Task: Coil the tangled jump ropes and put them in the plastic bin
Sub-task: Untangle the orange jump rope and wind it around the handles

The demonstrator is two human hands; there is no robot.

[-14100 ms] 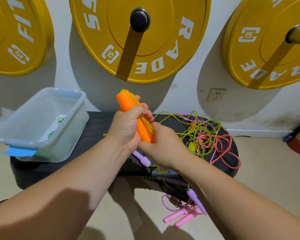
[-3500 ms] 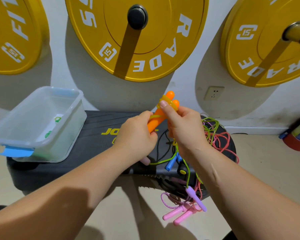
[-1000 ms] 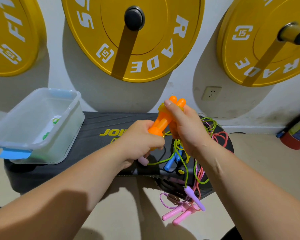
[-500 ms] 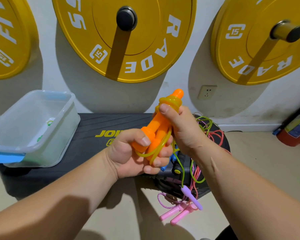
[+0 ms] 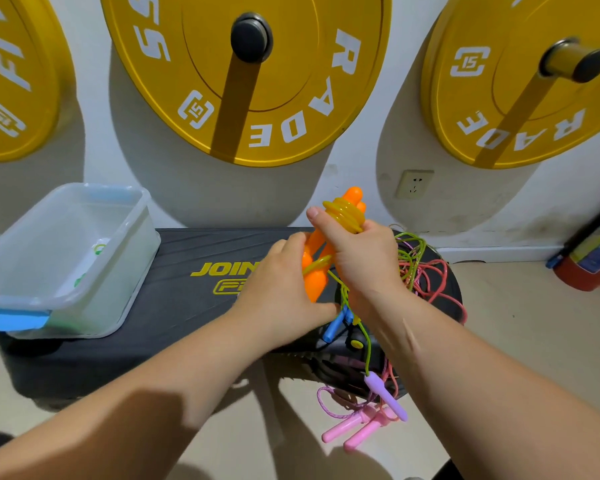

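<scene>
My right hand grips the two orange handles of a jump rope, thumb pressed beside the yellow-green cord wound in loops near their top. My left hand curls round the lower ends of the handles, where another loop of cord crosses. Behind my right hand a tangle of green, red and purple ropes lies on the black step platform. The clear plastic bin stands on the platform's left end, its blue clip facing me.
A blue handle lies under my hands. A lilac handle and two pink handles hang off the platform onto the floor. Yellow weight plates hang on the wall; a red extinguisher sits at far right.
More cord is wound round the top of the orange handles. My left hand has turned over, its back now toward me, and slid to the handles' lower ends.
</scene>
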